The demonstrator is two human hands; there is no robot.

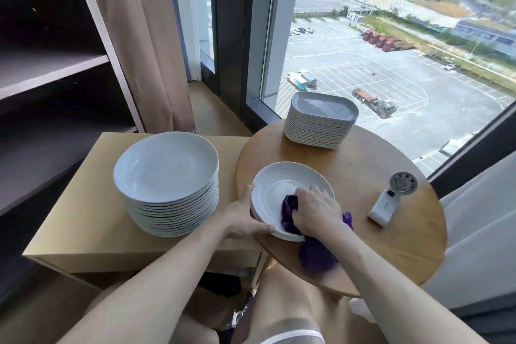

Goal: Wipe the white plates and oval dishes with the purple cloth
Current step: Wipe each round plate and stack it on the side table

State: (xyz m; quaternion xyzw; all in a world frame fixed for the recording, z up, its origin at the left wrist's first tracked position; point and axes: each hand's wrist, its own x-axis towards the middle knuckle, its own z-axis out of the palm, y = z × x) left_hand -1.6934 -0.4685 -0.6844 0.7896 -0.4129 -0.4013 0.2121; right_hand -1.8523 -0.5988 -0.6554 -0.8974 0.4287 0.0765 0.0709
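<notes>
A white round plate [275,184] lies on top of a short pile at the near left of the round wooden table [363,176]. My left hand [244,216] grips its left rim. My right hand [315,211] clutches the purple cloth [290,208] and presses it into the plate's bowl; the cloth's loose end [317,257] trails over the table edge. A tall stack of white round plates [167,176] stands on the cardboard box [83,218] to the left. A stack of white oval dishes [321,120] sits at the table's far side.
A small white handheld fan [391,198] lies on the table's right part. Dark shelving [50,70] and a brown curtain [145,50] stand at the left. A large window [391,50] is behind the table. My knees are below the table edge.
</notes>
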